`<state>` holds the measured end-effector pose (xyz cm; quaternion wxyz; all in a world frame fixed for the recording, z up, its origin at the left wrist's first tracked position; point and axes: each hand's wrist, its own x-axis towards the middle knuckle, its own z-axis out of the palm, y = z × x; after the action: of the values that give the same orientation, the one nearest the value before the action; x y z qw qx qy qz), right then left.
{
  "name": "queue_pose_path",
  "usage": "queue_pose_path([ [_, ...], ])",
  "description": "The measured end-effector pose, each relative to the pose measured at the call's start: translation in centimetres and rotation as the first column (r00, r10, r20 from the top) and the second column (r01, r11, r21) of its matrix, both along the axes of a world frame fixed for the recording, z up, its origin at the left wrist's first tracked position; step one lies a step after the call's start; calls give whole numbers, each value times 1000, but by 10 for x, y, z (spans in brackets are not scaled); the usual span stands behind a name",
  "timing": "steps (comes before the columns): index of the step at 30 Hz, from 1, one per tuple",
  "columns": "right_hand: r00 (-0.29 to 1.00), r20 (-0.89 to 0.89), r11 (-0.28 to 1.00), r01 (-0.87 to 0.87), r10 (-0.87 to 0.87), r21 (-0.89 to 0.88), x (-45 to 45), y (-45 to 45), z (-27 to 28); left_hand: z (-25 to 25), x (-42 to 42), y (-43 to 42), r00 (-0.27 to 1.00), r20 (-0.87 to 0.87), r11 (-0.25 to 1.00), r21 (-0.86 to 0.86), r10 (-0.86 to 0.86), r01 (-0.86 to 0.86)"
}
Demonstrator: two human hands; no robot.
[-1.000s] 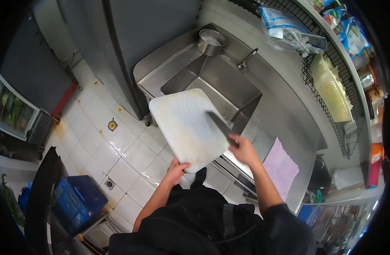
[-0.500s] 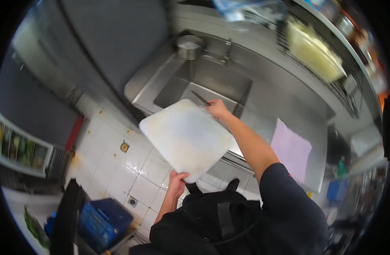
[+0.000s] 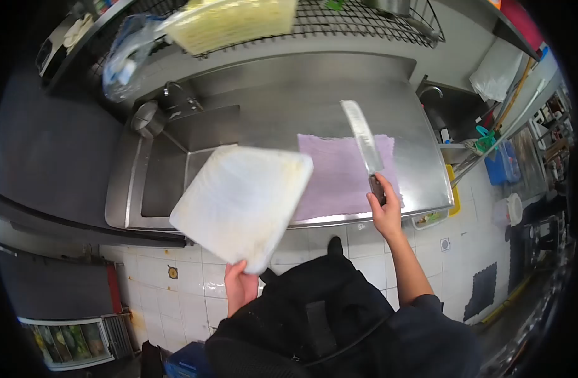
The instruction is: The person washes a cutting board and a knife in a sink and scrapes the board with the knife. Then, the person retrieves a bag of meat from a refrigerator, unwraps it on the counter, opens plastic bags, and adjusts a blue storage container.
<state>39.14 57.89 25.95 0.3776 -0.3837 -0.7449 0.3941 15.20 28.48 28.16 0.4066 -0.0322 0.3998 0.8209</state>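
Observation:
My left hand (image 3: pixel 240 286) is closed on the near corner of a white cutting board (image 3: pixel 245 198), which is tilted in front of the sink and the counter's front edge. In my right hand (image 3: pixel 388 211) is the dark handle of a large kitchen knife (image 3: pixel 362 135). Its blade points away from me, over a pinkish-purple cloth (image 3: pixel 333 176) spread on the steel counter. The board hides part of the sink and perhaps the cloth's left edge.
The steel sink (image 3: pixel 166 183) lies at the left, with a metal pot (image 3: pixel 149 120) and a faucet (image 3: pixel 182 94) at its back. A wire rack (image 3: pixel 339 25) above the counter (image 3: pixel 289 94) carries a tub of yellowish food (image 3: pixel 232 22). A second basin (image 3: pixel 456 107) stands at the right.
The view has swung right. My right hand with the knife has moved away from the board and sink to above the cloth. The board remains in my left hand.

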Motion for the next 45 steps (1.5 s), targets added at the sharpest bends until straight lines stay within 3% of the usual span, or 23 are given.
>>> queue_pose_path([
  [2, 983, -108, 989, 145, -148, -36, 37, 14, -10, -6, 21, 49, 997, 27, 997, 36, -70, 69],
  [4, 972, -123, 979, 194, -201, -66, 72, 20, -9, -22, 40, 91, 982, 157, 994, 57, -107, 99],
  [9, 948, -99, 946, 286, -303, -150, 151, 24, -7, -35, 107, 171, 963, 196, 980, 107, -186, 167],
  [11, 948, -93, 938, 283, -305, -200, 176, 22, -13, -45, 134, 196, 893, 325, 950, 121, -312, 288],
  [13, 922, -104, 902, 335, -373, -272, 190, 22, -11, -42, 163, 223, 850, 420, 948, 138, -318, 286],
  [15, 924, -74, 893, 339, -375, -297, 203, 18, -6, -56, 188, 247, 671, 656, 930, 143, -346, 339],
  [18, 864, -88, 821, 434, -496, -370, 215, 10, 2, -92, 220, 278, 574, 745, 915, 119, -340, 386],
  [23, 857, 19, 816, 498, -516, -295, 248, -4, 5, -102, 267, 305, 517, 769, 878, 117, -376, 464],
  [25, 856, 95, 853, 515, -508, -88, 255, -6, 3, -119, 283, 311, 498, 743, 861, 210, -448, 463],
  [27, 854, 95, 846, 520, -511, -121, 254, -9, 13, -129, 297, 316, 522, 724, 859, 191, -450, 476],
  [29, 905, 174, 913, 404, -389, -62, 254, -8, 18, -145, 307, 319, 551, 699, 859, 184, -457, 479],
  [31, 920, 187, 936, 352, -343, -16, 243, -1, 25, -183, 313, 316, 591, 592, 801, 171, -549, 573],
  [32, 940, 238, 968, 252, -242, -11, 236, 4, 32, -181, 311, 314, 598, 588, 806, 171, -545, 566],
  [34, 931, 352, 995, 96, -93, 11, 222, 16, 39, -172, 302, 304, 512, 518, 656, 133, -685, 743],
  [37, 883, 469, 996, -62, 26, 63, 212, 47, 35, -143, 271, 288, 501, 528, 609, 37, -685, 793],
  [38, 860, 506, 997, -75, 62, 6, 208, 56, 40, -134, 255, 282, 511, 525, 616, 34, -681, 787],
  [40, 837, 536, 992, -129, 108, 1, 204, 75, 41, -123, 217, 266, 768, 362, 786, -133, -529, 604],
  [41, 807, 572, 984, -179, 146, 1, 205, 87, 40, -121, 198, 260, 841, 204, 756, -370, -501, 540],
  [42, 803, 571, 975, -219, 169, 19, 206, 98, 39, -126, 181, 246, 847, -120, 766, -505, -519, 398],
  [43, 797, 575, 970, -241, 185, 21, 208, 109, 39, -158, 161, 231, 699, -527, 822, -548, -483, 154],
  [44, 753, 628, 961, -275, 199, 25, 210, 120, 40, -149, 139, 215, 422, -757, 790, -597, -498, -138],
  [45, 706, 677, 951, -309, 207, 32, 213, 131, 41, -127, 121, 201, 131, -858, 795, -510, -496, -328],
])
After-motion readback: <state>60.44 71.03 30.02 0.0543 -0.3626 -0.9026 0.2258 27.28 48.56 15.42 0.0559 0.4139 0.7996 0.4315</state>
